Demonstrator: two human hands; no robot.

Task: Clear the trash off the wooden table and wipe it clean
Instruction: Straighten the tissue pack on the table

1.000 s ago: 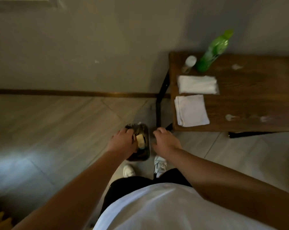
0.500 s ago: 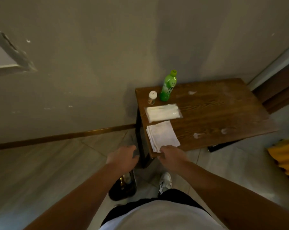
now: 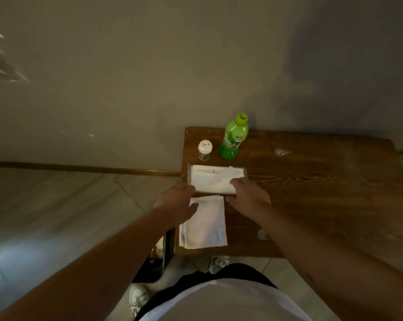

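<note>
Both hands, left hand (image 3: 177, 202) and right hand (image 3: 247, 195), spread wide and holding nothing, reach the clear plastic tissue pack (image 3: 215, 179), while 2 white crumpled scraps (image 3: 281, 152) remain on the unwiped brown wooden table (image 3: 323, 193).

Head view, steeply down (table (image 3: 311, 193) close)

Along the tabletop (image 3: 311, 181) left edge: shaker (image 3: 205, 149) and bottle (image 3: 233, 140) at the far corner, tissue pack (image 3: 213, 178) next, cloth (image 3: 205, 225) nearest.

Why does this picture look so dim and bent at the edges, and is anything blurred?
Head view: the room is dimly lit, with a pale glare patch on the tiled floor; the wide lens bows the brown skirting board and stretches the forearms; the green plastic bottle reads fairly sharp, while the window frame at far left is smeared.
</note>
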